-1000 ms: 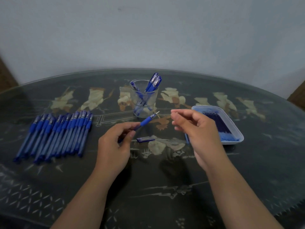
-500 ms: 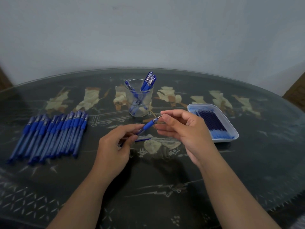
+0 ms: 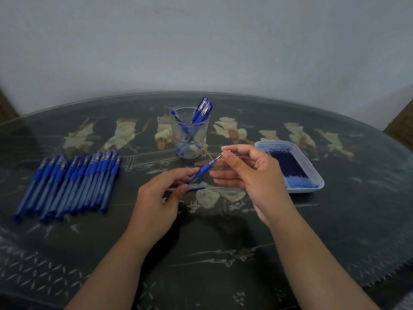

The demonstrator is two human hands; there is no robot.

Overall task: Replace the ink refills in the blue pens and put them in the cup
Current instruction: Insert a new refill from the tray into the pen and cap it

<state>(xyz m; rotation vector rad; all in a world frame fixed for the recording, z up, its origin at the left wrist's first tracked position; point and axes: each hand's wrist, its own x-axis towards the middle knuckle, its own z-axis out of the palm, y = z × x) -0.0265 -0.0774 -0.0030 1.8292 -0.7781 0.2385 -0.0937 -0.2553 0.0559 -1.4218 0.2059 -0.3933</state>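
Early days, by the look of it. The cup, back-centre of the counter, has only a few blue pens standing in it, vs. a long row of pens lying side by side on the left, prob. all yet to do.

One pen is in work, held above the counter just in front of the cup. The left hand has its grip curled round the barrel. The right hand pinches the metal tip end w/ thumb and forefinger, other fingers loose. The tip is either coming off or going on, can't tell which, nor whether the refill inside is new.

A small blue piece, maybe the cap, lies on the counter under the hands. The tray by the right hand is well stocked w/ refills. Nothing blocks the way to the cup, and the pens leaning in it leave room for more.
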